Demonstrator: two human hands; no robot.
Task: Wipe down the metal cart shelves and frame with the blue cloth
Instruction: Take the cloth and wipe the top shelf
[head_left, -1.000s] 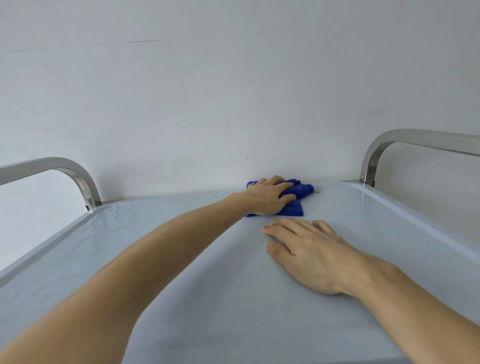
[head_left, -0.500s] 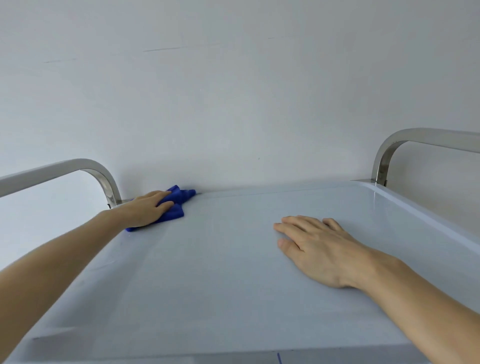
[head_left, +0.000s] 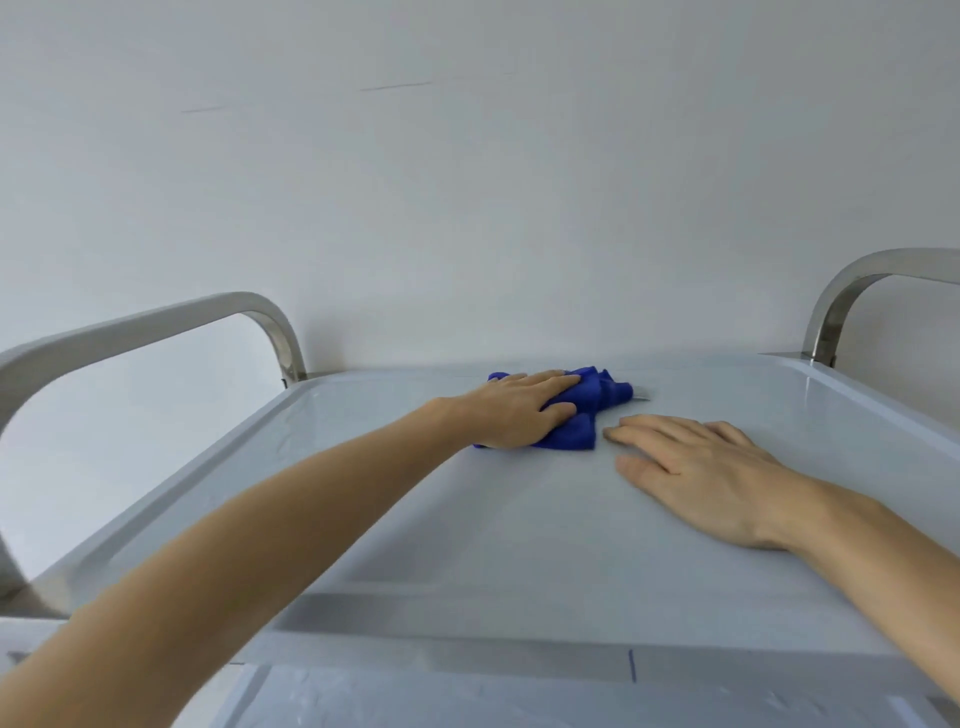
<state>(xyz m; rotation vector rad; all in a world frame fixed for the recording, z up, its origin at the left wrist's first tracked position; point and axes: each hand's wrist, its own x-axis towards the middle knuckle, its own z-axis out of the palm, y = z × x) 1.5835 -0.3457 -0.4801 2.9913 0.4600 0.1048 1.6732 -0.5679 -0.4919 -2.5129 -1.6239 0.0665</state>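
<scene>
The metal cart's top shelf (head_left: 467, 545) stretches away from me to the wall. A bunched blue cloth (head_left: 597, 410) lies near the shelf's far edge, about midway across. My left hand (head_left: 514, 410) lies flat on the cloth with straight fingers and presses it onto the shelf; part of the cloth is hidden under the palm. Just right of the cloth, my right hand (head_left: 696, 473) rests palm down on the bare shelf, fingers spread, holding nothing.
A curved steel handle (head_left: 156, 327) rises along the shelf's left side and another handle (head_left: 857, 291) at the right. A plain white wall (head_left: 467, 182) stands right behind the cart. A lower shelf (head_left: 415, 696) shows below the near rim.
My left hand has slid the cloth from the far left corner back toward the middle of the far edge, after sweeping left. The right hand has stayed flat in place.
</scene>
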